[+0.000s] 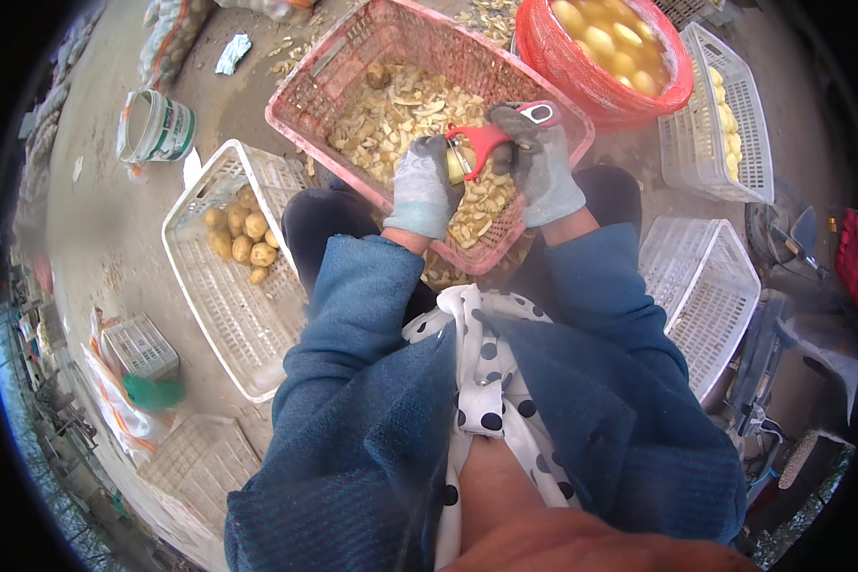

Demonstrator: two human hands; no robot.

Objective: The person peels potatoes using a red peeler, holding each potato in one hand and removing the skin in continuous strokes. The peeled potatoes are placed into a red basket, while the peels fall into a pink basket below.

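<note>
My left hand (425,182), in a grey work glove, grips a partly peeled potato (457,167) whose pale flesh shows between the fingers. In my gloved right hand (540,154) is a red-handled vegetable peeler (485,145), its blade end at the potato. Both hands are over a pink plastic crate (429,14) with many potato peelings (415,107) inside. At the left, unpeeled potatoes (242,223) lie in a white plastic crate (207,336). Peeled potatoes (598,41) sit in cloudy liquid in a round container wrapped in red mesh (579,86) at the upper right.
A white crate with peeled potatoes (729,129) stands at the right, above another white crate (708,307). A white bucket (159,127) and mesh sacks (171,43) are at the upper left. Below the bucket are a grey crate (141,345) and green netting (153,392). Scattered peelings lie beyond the pink crate.
</note>
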